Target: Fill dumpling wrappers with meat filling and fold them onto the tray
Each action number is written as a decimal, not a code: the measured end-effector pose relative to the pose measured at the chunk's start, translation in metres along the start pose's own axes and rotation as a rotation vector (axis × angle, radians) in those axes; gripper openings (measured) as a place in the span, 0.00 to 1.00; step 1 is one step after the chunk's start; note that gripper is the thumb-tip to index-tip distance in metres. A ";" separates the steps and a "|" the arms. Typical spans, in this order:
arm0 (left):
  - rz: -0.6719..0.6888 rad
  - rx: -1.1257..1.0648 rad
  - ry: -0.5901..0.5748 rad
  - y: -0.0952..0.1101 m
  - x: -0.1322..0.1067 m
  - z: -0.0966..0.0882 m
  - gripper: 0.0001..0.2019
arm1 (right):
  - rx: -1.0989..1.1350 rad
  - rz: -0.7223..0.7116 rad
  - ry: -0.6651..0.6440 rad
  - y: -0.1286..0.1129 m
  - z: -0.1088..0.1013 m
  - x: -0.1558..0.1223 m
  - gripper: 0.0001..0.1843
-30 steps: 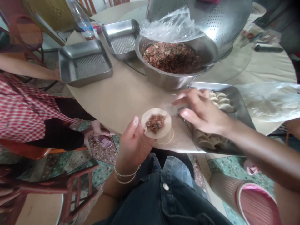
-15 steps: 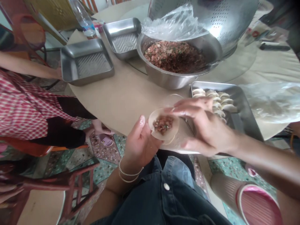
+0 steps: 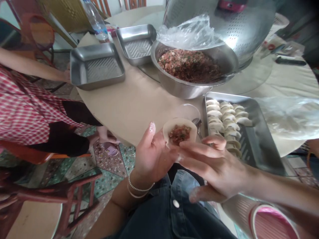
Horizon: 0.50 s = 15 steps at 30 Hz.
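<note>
A round dumpling wrapper [image 3: 166, 127] with a mound of meat filling [image 3: 179, 133] on it rests unfolded on the fingers of my left hand [image 3: 156, 154], thumb raised beside it. My right hand [image 3: 215, 166] reaches across from the right with spread fingers, its fingertips at the wrapper's near edge and nothing visibly held in it. Just behind the wrapper lies a metal spoon [image 3: 197, 122], partly hidden, by a pale round rim [image 3: 190, 107]. Beyond my right hand, a metal tray [image 3: 265, 146] holds rows of folded dumplings [image 3: 228, 118].
A large steel bowl [image 3: 183, 89] of meat filling stands ahead, plastic film over its back edge. Two metal trays [image 3: 99, 64] sit at the left, near another person's arm [image 3: 32, 66]. A plastic bag [image 3: 291, 116] lies right; a bin [image 3: 251, 212] stands below.
My right hand has moved down and nearer to me, from the wrapper's far edge to its near edge. The wrapper is tilted a little more, and the view has shifted slightly.
</note>
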<state>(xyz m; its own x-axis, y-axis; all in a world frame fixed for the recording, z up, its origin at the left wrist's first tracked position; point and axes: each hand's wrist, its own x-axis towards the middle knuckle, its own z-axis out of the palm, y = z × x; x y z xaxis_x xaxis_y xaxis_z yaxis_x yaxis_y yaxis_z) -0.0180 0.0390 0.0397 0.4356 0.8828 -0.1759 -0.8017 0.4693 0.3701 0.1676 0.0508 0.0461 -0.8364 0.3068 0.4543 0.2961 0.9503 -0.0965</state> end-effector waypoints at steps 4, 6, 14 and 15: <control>-0.018 -0.016 -0.010 -0.001 -0.002 0.002 0.37 | -0.003 0.014 0.071 -0.002 0.001 -0.003 0.27; -0.037 -0.020 -0.015 -0.002 -0.002 0.003 0.35 | -0.009 0.018 0.071 -0.004 0.003 -0.002 0.27; -0.045 -0.026 -0.016 0.005 -0.007 -0.001 0.35 | -0.058 -0.020 0.167 -0.006 -0.005 -0.002 0.17; -0.048 -0.027 -0.029 0.006 -0.007 -0.002 0.36 | -0.082 -0.004 0.166 -0.005 -0.006 -0.003 0.16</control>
<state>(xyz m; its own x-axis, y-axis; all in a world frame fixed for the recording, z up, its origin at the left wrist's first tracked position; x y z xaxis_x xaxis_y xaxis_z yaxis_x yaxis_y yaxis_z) -0.0266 0.0354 0.0412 0.4848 0.8587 -0.1659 -0.7904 0.5114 0.3373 0.1718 0.0444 0.0506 -0.7523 0.2833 0.5948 0.3349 0.9419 -0.0250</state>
